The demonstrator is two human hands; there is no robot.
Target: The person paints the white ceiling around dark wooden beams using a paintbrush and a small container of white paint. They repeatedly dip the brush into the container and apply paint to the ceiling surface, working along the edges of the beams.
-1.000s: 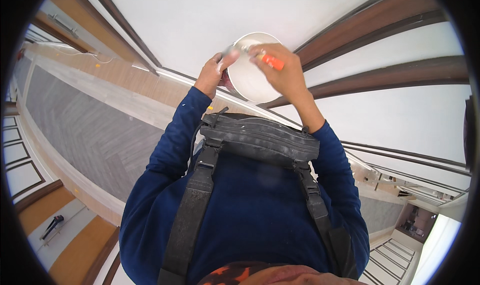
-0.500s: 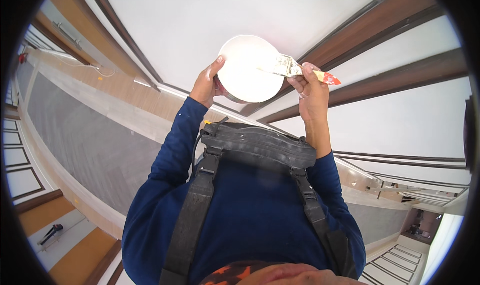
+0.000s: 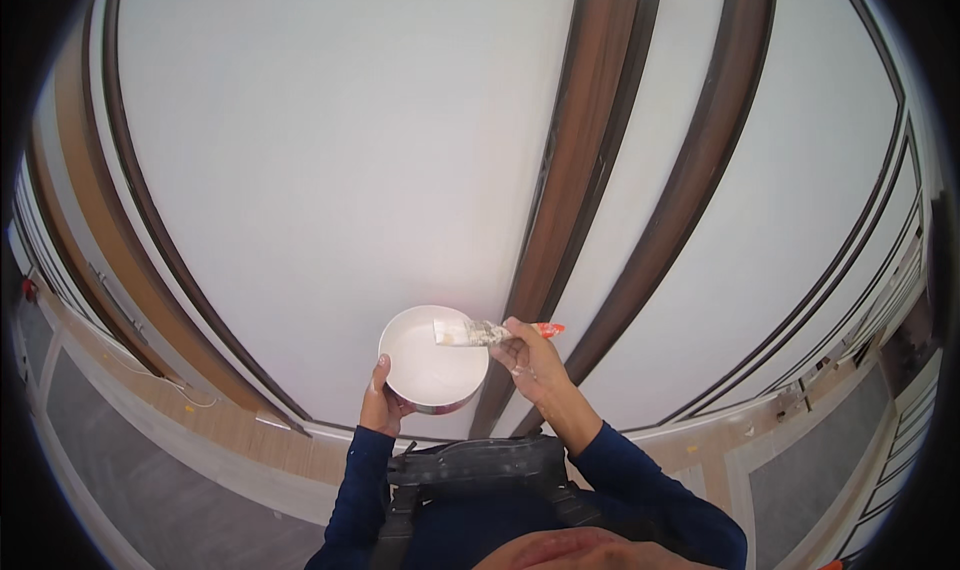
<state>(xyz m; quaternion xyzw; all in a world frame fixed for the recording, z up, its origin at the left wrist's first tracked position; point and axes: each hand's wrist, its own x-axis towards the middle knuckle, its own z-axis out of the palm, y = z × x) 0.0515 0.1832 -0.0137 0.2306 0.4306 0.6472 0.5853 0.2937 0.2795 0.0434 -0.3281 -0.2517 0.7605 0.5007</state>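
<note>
My left hand (image 3: 382, 402) grips a round tub of white paint (image 3: 425, 378) by its left side, thumb over the rim and fingers around the wall. In my right hand (image 3: 535, 362) is a flat paintbrush (image 3: 482, 333) with an orange-red handle tip. Its white-coated bristles lie level above the tub's opening, pointing left. Dried paint covers the brush's ferrule, and white smears mark my right hand. The far wall of the tub is close to a white wall panel (image 3: 330, 190); whether they touch I cannot tell.
Dark brown trim strips (image 3: 590, 140) run up the wall just right of the tub. A black strapped chest bag (image 3: 480, 465) sits across my front, below my hands. Grey covering (image 3: 140, 460) lies over the wooden floor (image 3: 240, 410) at left. A cable rests near the left wall's foot.
My view has tilted up toward the wall, so tub and hands appear lower. The brush has lifted out of the paint, its bristles now fully visible over the tub.
</note>
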